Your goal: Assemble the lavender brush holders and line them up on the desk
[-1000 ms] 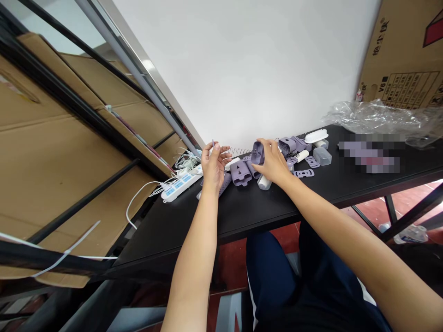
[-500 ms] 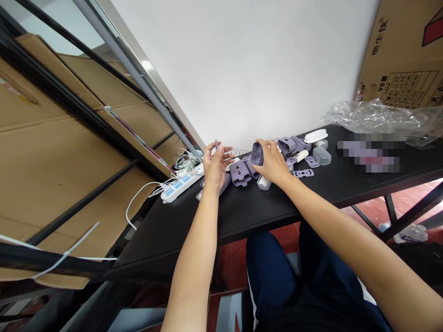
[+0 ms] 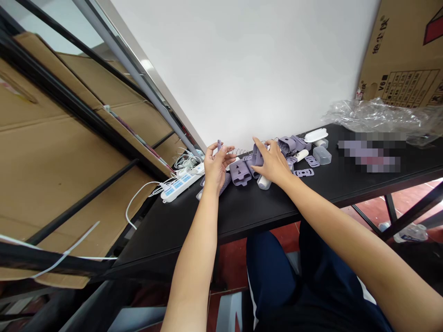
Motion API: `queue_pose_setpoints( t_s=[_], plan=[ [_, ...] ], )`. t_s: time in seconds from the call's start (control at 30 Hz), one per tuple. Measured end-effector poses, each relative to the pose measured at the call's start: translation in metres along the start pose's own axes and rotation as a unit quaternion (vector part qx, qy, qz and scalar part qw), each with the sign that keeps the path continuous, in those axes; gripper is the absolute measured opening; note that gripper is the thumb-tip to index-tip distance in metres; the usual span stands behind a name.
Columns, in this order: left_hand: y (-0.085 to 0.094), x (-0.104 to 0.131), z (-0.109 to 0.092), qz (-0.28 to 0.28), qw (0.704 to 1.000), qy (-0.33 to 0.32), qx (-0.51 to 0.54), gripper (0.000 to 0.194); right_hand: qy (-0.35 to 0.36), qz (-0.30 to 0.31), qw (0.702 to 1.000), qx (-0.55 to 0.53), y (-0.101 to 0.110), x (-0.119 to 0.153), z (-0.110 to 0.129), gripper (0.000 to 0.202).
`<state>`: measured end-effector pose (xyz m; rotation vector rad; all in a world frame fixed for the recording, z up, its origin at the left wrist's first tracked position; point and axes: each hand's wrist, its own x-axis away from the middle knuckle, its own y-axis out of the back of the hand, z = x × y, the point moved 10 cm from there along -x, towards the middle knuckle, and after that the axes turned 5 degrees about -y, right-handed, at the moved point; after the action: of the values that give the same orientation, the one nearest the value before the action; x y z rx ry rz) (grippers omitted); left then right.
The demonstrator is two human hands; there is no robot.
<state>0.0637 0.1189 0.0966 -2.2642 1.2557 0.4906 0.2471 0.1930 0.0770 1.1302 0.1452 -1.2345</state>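
Observation:
My left hand [image 3: 216, 167] is raised above the table, its fingers closed on a small purple piece [image 3: 219, 145]. A thin wire spring [image 3: 240, 151] stretches from its fingertips toward the right. My right hand [image 3: 273, 161] is wrapped round a purple housing [image 3: 258, 155], whose open end faces left and up. Below and between the hands, another purple housing [image 3: 240, 173] lies on the black table. A white and clear part [image 3: 264, 183] rests under my right hand. Flat purple plates [image 3: 303, 173] lie to the right of it.
On the left lies a white power strip [image 3: 180, 185] with cables. At the right are a clear cup [image 3: 322, 156], a white lid [image 3: 315, 135], crumpled clear plastic [image 3: 380, 117], a cardboard box [image 3: 401, 60] and a blurred-out item. A white wall stands behind.
My right hand has tilted the purple housing a little, and its forefinger has lifted away. My left hand has shifted slightly right with the small purple piece.

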Motion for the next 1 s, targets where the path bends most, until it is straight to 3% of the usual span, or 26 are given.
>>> queue_pose_setpoints(
  t_s=[0.5, 1.0],
  plan=[
    [0.003, -0.002, 0.014, 0.009, 0.999, 0.023, -0.027, 0.056, 0.005, 0.011, 1.000, 0.010, -0.005, 0.000, -0.002, 0.096],
    [0.003, -0.003, 0.009, 0.012, 1.000, 0.014, -0.022, 0.057, -0.015, 0.059, 0.998, 0.011, -0.009, 0.002, 0.002, 0.095]
  ],
)
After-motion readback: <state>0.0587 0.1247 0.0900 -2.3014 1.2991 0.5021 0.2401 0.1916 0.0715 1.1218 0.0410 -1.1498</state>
